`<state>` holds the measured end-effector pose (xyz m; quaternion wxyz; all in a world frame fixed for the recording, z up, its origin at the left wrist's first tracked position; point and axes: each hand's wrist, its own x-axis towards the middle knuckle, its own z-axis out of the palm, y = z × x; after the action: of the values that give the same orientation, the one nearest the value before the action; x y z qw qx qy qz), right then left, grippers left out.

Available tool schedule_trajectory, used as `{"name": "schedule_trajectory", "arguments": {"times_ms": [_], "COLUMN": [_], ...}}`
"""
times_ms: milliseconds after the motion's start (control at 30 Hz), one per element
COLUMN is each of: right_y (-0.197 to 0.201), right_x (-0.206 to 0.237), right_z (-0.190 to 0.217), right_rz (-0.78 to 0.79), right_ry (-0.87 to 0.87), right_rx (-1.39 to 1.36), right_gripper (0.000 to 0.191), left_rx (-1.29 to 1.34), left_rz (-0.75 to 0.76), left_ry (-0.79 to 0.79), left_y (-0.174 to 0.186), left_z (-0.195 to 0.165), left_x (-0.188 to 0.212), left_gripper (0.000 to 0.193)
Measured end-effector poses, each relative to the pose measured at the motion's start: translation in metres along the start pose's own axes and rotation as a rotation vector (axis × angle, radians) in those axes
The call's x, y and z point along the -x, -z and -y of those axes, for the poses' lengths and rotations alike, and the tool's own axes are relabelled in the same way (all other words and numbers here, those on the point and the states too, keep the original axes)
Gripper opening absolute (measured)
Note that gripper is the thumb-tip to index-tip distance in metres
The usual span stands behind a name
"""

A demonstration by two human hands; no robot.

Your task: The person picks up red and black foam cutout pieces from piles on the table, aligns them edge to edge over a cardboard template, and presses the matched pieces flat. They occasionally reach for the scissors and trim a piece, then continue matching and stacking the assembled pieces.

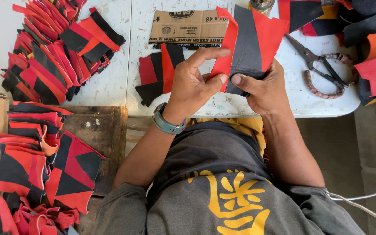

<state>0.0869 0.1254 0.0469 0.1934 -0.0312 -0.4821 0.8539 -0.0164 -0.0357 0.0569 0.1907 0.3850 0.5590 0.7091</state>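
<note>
Red and dark grey leather panel [249,41] held up in both hands over a white desk [109,87].

Brown flattened cardboard [188,28] with black print lies flat at the desk's far edge, just behind the panel. The left hand [194,85], with a teal watch [167,124] on its wrist, pinches the panel's red left strip between thumb and forefinger. The right hand [262,89] grips the grey lower edge, thumb on top. A small red-and-black piece [159,74] lies on the desk beside the left hand. Scissors [320,67] rest to the right. Stacks of red-and-black pieces [53,48] fill the left side.
</note>
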Motion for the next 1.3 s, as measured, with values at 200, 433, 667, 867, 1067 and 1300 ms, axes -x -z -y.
{"name": "schedule_trajectory", "arguments": {"times_ms": [200,433,667,867,1067,1300], "right_y": [0.000,0.002,-0.008,-0.042,-0.061,-0.095], "right_x": [-0.002,0.009,0.024,0.049,0.048,0.065], "right_z": [-0.006,0.004,0.023,0.037,0.041,0.052], "right_rz": [-0.023,-0.014,-0.076,-0.051,-0.006,-0.084], "right_ry": [0.035,0.026,-0.041,0.002,0.043,0.026], "right_rx": [0.044,0.285,-0.109,-0.131,-0.081,0.033], "right_gripper": [0.054,0.048,0.032,0.027,0.026,0.038], "left_rx": [-0.056,0.010,0.034,0.099,0.196,0.088], "left_rz": [-0.036,0.042,0.083,0.010,0.029,0.085], "left_ry": [0.007,0.041,0.061,0.101,0.109,0.113], "left_y": [-0.003,0.010,-0.002,0.002,0.013,0.018], "left_z": [-0.003,-0.032,-0.033,-0.069,-0.081,-0.109], "left_x": [0.003,-0.016,-0.003,0.019,0.022,0.037], "left_gripper": [0.043,0.061,0.029,0.027,0.024,0.034]}}
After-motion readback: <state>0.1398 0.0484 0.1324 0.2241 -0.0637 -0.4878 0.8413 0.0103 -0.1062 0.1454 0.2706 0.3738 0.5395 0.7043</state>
